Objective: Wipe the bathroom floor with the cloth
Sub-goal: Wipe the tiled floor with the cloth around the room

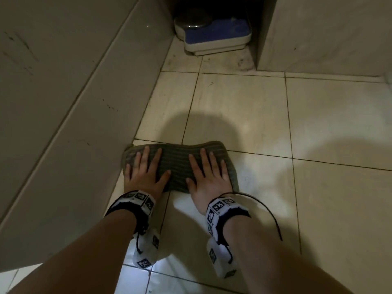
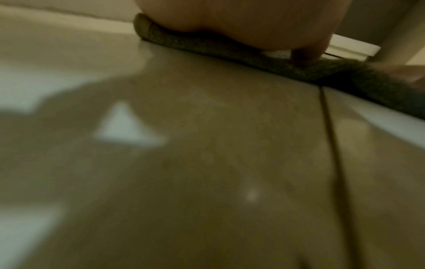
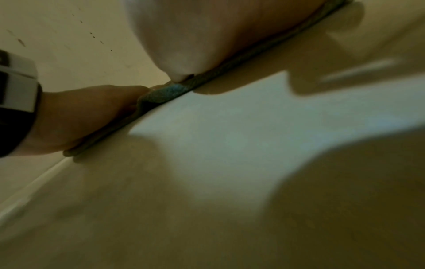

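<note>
A grey-green ribbed cloth lies flat on the beige tiled floor, close to the left wall. My left hand presses its left half with straight, spread fingers. My right hand presses the right half the same way. In the left wrist view the cloth shows edge-on under the heel of my left hand. In the right wrist view the cloth's edge runs under my right palm, with my left hand on it further off.
A tiled wall runs along the left, right beside the cloth. A blue and white bathroom scale sits in a dark recess ahead. Another tiled wall stands at the back right. Open floor stretches ahead and to the right. A black cable trails from my right wristband.
</note>
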The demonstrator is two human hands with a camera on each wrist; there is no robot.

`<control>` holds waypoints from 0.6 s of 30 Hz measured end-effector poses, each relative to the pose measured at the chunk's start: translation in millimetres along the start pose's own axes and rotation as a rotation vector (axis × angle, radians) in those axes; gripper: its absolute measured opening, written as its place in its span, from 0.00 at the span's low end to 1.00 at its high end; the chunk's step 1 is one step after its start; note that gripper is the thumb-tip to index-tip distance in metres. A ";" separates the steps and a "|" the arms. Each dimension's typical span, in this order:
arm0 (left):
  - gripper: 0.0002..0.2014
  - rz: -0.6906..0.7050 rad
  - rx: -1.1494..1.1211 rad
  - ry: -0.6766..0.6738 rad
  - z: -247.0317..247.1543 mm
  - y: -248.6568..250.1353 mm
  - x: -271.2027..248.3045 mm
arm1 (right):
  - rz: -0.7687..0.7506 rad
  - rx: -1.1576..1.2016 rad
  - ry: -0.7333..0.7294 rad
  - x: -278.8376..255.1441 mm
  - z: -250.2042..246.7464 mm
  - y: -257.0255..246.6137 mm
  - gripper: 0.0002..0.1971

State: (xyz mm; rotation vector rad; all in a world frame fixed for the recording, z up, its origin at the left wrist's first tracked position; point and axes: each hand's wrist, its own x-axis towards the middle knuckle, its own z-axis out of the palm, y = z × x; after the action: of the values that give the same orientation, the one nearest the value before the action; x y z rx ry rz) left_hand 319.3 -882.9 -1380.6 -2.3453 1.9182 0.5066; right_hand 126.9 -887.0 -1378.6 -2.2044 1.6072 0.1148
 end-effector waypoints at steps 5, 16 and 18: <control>0.37 0.086 0.043 -0.045 6.2 46.8 -8.6 | 0.075 -0.010 0.020 -20.4 -10.5 46.2 0.32; 0.37 0.382 0.110 -0.130 44.6 185.7 -67.7 | 0.383 -0.007 -0.122 -120.8 -25.0 172.6 0.34; 0.36 0.378 0.110 -0.137 46.8 182.6 -79.4 | 0.385 0.015 -0.099 -133.9 -19.5 166.5 0.34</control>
State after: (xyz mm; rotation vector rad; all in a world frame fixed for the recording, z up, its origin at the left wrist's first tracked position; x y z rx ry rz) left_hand 120.4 -836.0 -1373.5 -1.8348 2.2647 0.5531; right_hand -75.3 -816.6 -1366.4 -1.8220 1.9469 0.3138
